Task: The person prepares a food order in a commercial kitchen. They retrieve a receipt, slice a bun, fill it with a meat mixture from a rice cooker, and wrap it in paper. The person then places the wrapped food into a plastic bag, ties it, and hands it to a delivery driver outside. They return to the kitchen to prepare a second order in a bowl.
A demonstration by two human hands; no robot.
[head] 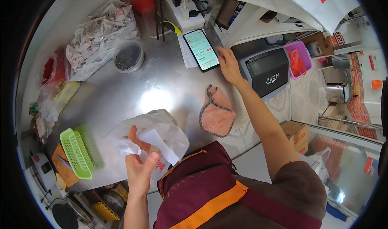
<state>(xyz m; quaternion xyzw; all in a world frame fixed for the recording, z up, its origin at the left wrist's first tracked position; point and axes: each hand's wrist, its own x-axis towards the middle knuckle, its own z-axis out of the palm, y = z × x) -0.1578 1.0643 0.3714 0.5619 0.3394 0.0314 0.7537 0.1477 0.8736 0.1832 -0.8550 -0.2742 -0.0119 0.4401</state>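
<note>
My left hand [141, 167] holds a white translucent plastic bag [168, 121] by its gathered top, thumb and index finger spread apart. A white slip of paper [156, 142] shows at the bag's front; its contents are hidden. My right hand [229, 64] reaches to the right edge of a smartphone [201, 50] and appears to hold nothing. Whether its fingertips touch the phone is unclear. The phone's screen is lit and it lies partly on a sheet of paper [188, 59]. A folded pink cloth [217, 114] with dark edging lies on the steel table [175, 77] between my arms.
Packed paper packets [100, 29] fill a bin at the back left, beside a round plastic tub [128, 58]. A green basket [77, 154] stands at the left near a knife [64, 162]. A push-lid bin [266, 73] sits right of the table, by a purple basket [304, 58].
</note>
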